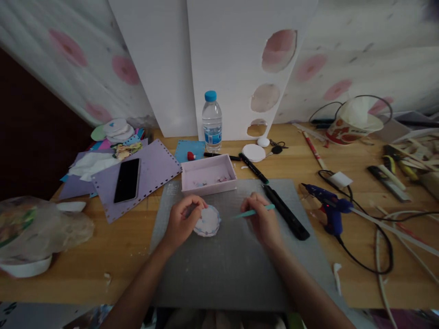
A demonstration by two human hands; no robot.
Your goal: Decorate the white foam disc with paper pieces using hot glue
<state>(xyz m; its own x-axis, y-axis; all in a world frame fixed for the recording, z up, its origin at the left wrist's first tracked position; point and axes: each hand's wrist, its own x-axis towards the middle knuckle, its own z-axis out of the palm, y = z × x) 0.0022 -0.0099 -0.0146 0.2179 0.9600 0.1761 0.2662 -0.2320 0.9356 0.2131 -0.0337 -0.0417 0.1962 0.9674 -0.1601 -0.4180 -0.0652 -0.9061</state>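
Grey cutting mat [219, 274] nearest. White disc [208, 223], bluish scalloped edge, on or just above it; can't tell which. Left hand [181, 221]: thumb and fingertips pressed together at disc's upper-left edge; can't tell if rim is between them. Right hand [265, 221] pinches teal stick [255, 212], tip toward disc, apart. Disc looks light, fairly stiff; trim probably delicate. Best hold: opposite rims, light pressure; stick mid-shaft. Pink box [211, 188] just beyond.
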